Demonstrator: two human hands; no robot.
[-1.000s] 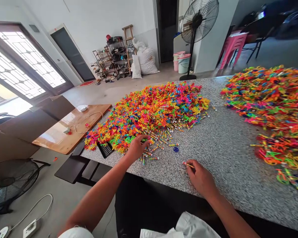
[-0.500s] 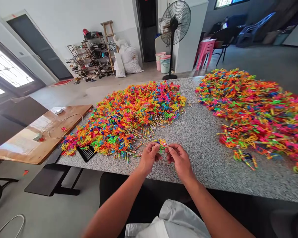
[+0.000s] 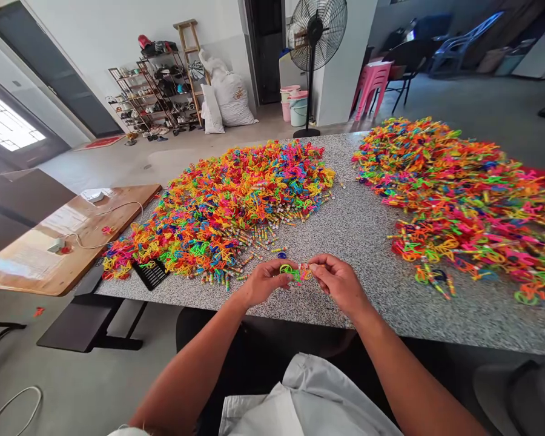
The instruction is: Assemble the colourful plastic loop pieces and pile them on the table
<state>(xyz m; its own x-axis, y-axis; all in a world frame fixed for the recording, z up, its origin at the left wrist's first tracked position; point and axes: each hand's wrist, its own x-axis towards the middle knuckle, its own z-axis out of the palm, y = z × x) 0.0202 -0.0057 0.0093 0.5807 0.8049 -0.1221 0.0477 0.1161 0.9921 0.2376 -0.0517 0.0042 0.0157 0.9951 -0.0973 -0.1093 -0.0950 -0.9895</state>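
Seen from the head camera, both hands meet just above the near edge of the speckled table. The left hand pinches a green plastic loop with narrowed fingertips. The right hand closes thumb and forefinger on a small striped stick. The two pieces touch between the fingers, end to end, seemingly so one lines up with the other.

Just beyond the left fingers lie loose sticks at the foot of a heap of bright loops, within easy reach, I'd say. Beyond and outward of the right fingers spreads a second heap, where loops and sticks look joined. Far past both, buckets stand by a fan; their contents are hidden.
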